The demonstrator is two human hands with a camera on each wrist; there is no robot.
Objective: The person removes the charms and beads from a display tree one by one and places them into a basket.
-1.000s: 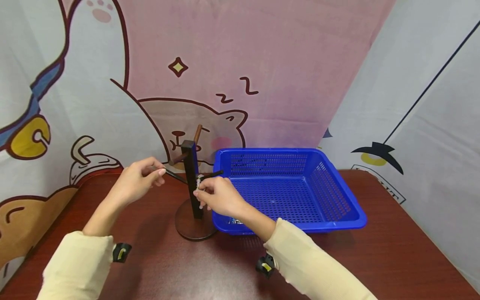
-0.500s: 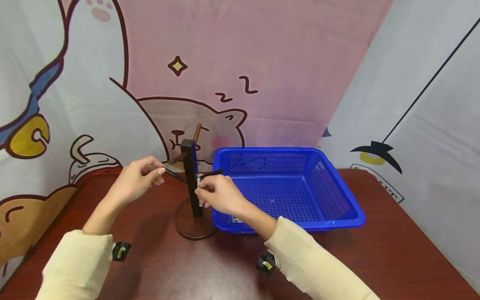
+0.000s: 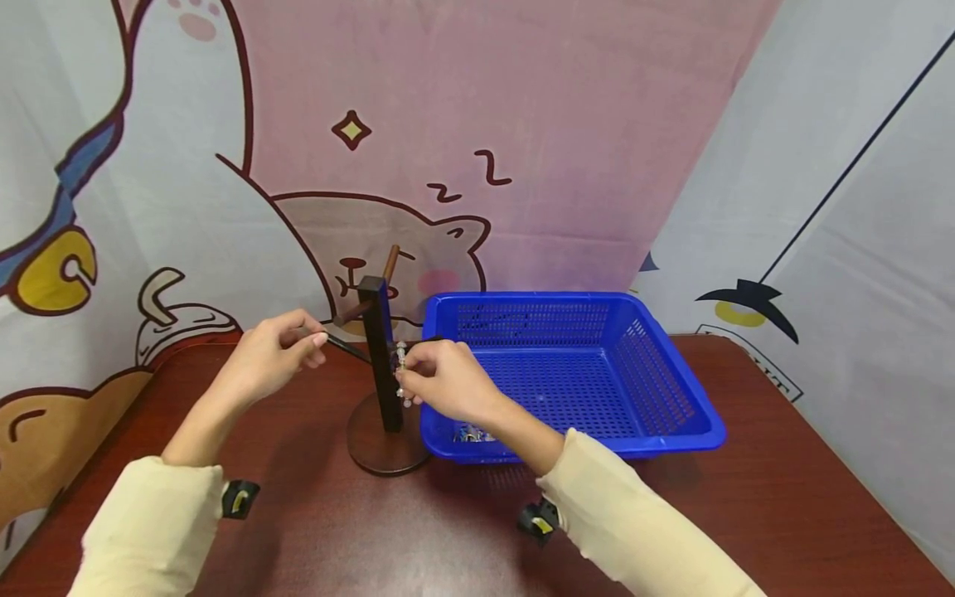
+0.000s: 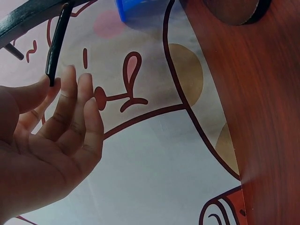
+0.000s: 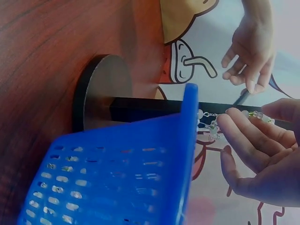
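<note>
A dark wooden stand (image 3: 380,356) with several pegs rises from a round base (image 3: 384,448). My left hand (image 3: 276,356) pinches the free end of a black peg (image 4: 57,42) on the stand's left side, between thumb and index finger. On the other side of the post, my right hand (image 3: 451,381) pinches a clear beaded bracelet (image 5: 213,129) with a hanging end. In the head view its beads (image 3: 407,402) show beside the post, close to the lower right peg. My right fingers hide most of that peg; whether the bracelet goes round it, I cannot tell.
A blue perforated basket (image 3: 567,297) stands right of the stand, its near-left corner close to the base. Small shiny beaded pieces (image 3: 470,434) lie in that corner. A printed cloth (image 3: 582,149) hangs behind the reddish-brown table (image 3: 358,539).
My right hand has shifted slightly right, away from the post, taking the bracelet along. More of the beads now show. My left hand stays on the peg's end.
</note>
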